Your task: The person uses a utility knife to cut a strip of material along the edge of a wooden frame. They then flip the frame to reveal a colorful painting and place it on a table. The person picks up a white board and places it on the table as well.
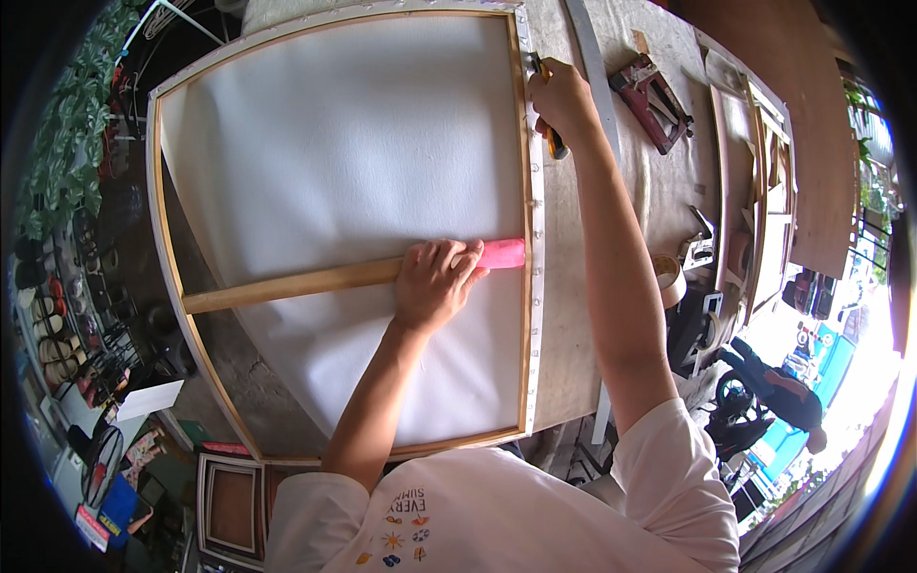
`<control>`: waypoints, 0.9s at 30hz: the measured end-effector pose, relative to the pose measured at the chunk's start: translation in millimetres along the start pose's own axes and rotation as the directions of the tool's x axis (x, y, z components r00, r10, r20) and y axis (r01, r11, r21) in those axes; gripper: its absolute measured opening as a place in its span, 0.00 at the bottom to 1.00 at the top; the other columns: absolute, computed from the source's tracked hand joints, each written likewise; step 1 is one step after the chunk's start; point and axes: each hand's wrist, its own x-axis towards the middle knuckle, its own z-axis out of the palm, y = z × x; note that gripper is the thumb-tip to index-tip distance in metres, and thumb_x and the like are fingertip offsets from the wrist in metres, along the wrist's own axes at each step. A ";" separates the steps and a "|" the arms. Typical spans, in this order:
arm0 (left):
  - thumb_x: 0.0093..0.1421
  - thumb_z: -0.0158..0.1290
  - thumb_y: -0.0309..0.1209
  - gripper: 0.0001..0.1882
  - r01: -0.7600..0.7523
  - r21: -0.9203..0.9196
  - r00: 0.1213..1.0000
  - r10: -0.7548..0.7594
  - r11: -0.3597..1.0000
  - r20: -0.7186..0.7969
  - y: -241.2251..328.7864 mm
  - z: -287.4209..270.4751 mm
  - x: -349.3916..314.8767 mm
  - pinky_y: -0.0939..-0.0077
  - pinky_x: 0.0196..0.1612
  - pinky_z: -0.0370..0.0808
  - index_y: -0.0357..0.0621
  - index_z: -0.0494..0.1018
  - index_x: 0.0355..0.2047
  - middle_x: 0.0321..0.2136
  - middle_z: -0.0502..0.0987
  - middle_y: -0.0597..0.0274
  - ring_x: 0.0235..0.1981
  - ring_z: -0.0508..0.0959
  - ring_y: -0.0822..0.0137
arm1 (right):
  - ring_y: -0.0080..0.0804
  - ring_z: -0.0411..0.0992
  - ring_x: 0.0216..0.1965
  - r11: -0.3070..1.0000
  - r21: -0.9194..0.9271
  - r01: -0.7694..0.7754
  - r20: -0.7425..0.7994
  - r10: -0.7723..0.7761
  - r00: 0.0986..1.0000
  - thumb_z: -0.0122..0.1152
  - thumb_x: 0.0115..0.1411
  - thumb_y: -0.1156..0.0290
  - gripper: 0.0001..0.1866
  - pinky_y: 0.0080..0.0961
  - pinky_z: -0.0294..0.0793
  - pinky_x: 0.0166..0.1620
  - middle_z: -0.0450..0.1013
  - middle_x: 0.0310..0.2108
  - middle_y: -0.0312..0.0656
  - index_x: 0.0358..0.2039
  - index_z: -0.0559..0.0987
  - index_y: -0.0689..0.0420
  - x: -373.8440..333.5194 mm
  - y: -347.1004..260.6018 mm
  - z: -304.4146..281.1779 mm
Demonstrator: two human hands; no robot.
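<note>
Left hand [435, 284] pressed flat, fingers spread, on wooden crossbar [287, 284] across stretched canvas [344, 143] lying on workbench [659, 191]. Right hand [562, 98] clenched around utility knife [552, 138] at frame's top corner. Possible slip: canvas slashed, with frame shifting under loose bracing.

The canvas [334, 172] is showing plain white, framed by a pale yellowish wooden stretcher frame [524, 191] with a white stapled edge. The crossbar [287, 284] is showing light tan wood, ending in a bright pink tip [501, 253]. The tool [552, 141] in the right hand [564, 100] is showing yellow and black. The staple gun [654, 103] is looking red and dark grey on the greyish-beige counter [659, 201]. The tape roll [671, 279] is looking tan.
</note>
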 end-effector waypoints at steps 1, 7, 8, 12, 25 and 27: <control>0.60 0.58 0.44 0.17 0.001 -0.001 1.000 -0.001 1.000 0.000 0.3 -0.3 0.2 0.68 0.41 0.67 0.53 0.75 0.46 0.33 0.72 0.70 0.38 0.74 0.70 | 0.29 0.71 0.13 1.000 0.007 0.002 -0.001 -0.002 1.000 0.48 0.60 0.71 0.12 0.30 0.73 0.17 0.71 0.17 0.43 0.36 0.76 0.65 -4.5 -0.3 0.0; 0.60 0.57 0.47 0.17 0.005 0.010 1.000 -0.005 1.000 -0.003 -0.8 3.0 -1.7 0.67 0.41 0.69 0.54 0.76 0.45 0.34 0.73 0.72 0.37 0.74 0.68 | 0.29 0.72 0.13 0.999 0.018 -0.029 0.003 0.029 1.000 0.48 0.60 0.71 0.11 0.30 0.73 0.17 0.70 0.16 0.42 0.35 0.76 0.64 -18.3 3.1 0.1; 0.60 0.57 0.47 0.17 0.003 0.006 1.000 -0.003 1.000 0.002 -1.0 2.7 -1.3 0.67 0.41 0.69 0.54 0.76 0.45 0.34 0.73 0.71 0.37 0.74 0.68 | 0.29 0.72 0.13 0.999 0.018 -0.038 0.005 0.038 0.999 0.48 0.60 0.70 0.11 0.30 0.73 0.17 0.70 0.15 0.41 0.35 0.76 0.64 -21.2 3.5 -0.6; 0.60 0.57 0.47 0.17 0.002 -0.002 1.000 -0.002 1.000 -0.013 -1.2 3.6 -1.4 0.67 0.41 0.69 0.54 0.76 0.45 0.34 0.73 0.71 0.37 0.74 0.67 | 0.30 0.73 0.13 0.999 0.004 -0.032 0.013 0.032 0.999 0.48 0.60 0.70 0.11 0.31 0.73 0.18 0.71 0.16 0.42 0.35 0.76 0.63 -37.2 5.7 -0.1; 0.60 0.57 0.46 0.17 -0.003 -0.036 0.999 0.002 0.999 -0.049 -0.4 3.8 -2.5 0.66 0.40 0.69 0.54 0.76 0.45 0.34 0.73 0.70 0.37 0.74 0.64 | 0.37 0.76 0.14 0.999 -0.023 -0.034 -0.027 0.033 0.999 0.47 0.63 0.71 0.12 0.33 0.78 0.21 0.77 0.20 0.52 0.38 0.78 0.63 -75.8 26.1 6.8; 0.60 0.57 0.46 0.17 -0.017 -0.009 0.998 0.017 1.000 -0.061 -0.2 4.6 -2.0 0.67 0.40 0.68 0.54 0.76 0.45 0.34 0.73 0.70 0.38 0.74 0.67 | 0.37 0.76 0.15 0.998 -0.050 -0.024 -0.031 0.022 0.999 0.46 0.63 0.71 0.12 0.34 0.78 0.21 0.77 0.20 0.51 0.38 0.78 0.63 -78.6 29.6 6.4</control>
